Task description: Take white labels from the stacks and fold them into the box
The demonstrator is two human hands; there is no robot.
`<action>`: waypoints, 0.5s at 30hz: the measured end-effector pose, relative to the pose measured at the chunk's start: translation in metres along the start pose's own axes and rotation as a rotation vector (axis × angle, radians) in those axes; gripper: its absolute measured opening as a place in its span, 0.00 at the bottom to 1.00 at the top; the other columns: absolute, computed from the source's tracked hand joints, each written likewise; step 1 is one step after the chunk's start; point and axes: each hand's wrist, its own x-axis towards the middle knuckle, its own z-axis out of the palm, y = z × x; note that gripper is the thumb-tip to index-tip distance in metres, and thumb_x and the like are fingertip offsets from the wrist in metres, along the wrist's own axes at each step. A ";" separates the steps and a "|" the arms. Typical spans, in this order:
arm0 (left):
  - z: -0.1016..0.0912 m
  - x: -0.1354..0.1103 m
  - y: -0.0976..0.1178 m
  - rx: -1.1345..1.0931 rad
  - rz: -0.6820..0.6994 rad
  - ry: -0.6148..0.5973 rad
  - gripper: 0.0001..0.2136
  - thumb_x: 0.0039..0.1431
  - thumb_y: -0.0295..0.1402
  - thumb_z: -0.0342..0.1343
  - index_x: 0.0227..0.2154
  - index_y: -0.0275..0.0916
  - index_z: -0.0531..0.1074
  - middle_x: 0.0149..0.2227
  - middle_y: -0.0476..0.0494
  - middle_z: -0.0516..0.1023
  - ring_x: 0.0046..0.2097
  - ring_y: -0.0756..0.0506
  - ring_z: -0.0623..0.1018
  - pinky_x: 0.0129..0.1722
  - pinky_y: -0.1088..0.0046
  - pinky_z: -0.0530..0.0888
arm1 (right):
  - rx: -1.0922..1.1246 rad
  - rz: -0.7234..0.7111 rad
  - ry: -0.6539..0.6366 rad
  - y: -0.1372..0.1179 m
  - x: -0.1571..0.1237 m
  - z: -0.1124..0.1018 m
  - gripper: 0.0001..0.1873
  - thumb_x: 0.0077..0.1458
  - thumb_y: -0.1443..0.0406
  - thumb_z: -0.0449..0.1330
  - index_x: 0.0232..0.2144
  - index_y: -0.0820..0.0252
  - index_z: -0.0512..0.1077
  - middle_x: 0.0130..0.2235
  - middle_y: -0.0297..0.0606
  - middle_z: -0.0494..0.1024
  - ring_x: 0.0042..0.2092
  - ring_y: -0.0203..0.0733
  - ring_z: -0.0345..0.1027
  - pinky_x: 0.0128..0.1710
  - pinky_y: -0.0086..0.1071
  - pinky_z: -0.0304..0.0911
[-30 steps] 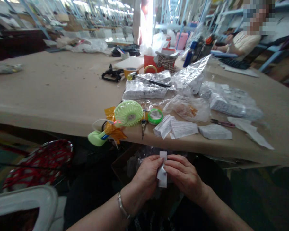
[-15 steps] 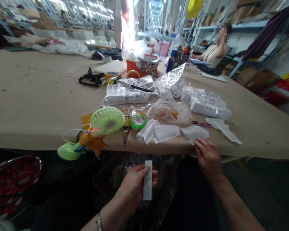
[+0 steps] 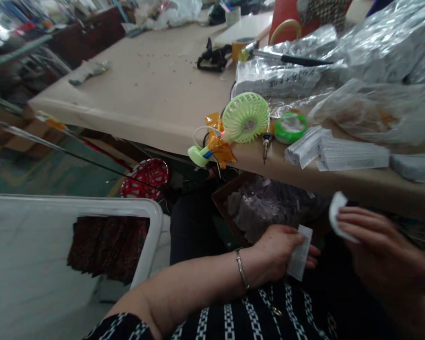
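Note:
My left hand (image 3: 279, 252) rests low over my lap, closed on a narrow white printed label strip (image 3: 299, 259). My right hand (image 3: 378, 245) is just right of it, below the table edge, blurred, with its fingers pinched on a small white paper piece (image 3: 335, 212). Stacks of the same white labels (image 3: 347, 153) lie on the tan table (image 3: 156, 89) near its front edge, above both hands. An open cardboard box (image 3: 258, 208) with clear plastic scraps sits under the table edge between my hands and the table.
A light green small fan (image 3: 245, 117), a green tape roll (image 3: 290, 127) and a small screwdriver (image 3: 265, 144) lie at the table edge. Clear bags of labels (image 3: 290, 78) pile behind. A white bin (image 3: 63, 255) with dark cloth stands at lower left, a red basket (image 3: 145, 177) beyond it.
My right hand came back from the label stack on the table with a white paper piece. The view swung left and down. My left hand kept the label strip.

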 end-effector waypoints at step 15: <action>-0.010 -0.005 0.002 -0.255 0.217 0.067 0.05 0.38 0.27 0.59 0.18 0.33 0.67 0.19 0.52 0.66 0.21 0.56 0.64 0.21 0.79 0.55 | 0.017 -0.252 -0.311 -0.025 -0.027 0.041 0.12 0.53 0.75 0.57 0.39 0.60 0.74 0.43 0.43 0.77 0.51 0.47 0.67 0.54 0.47 0.59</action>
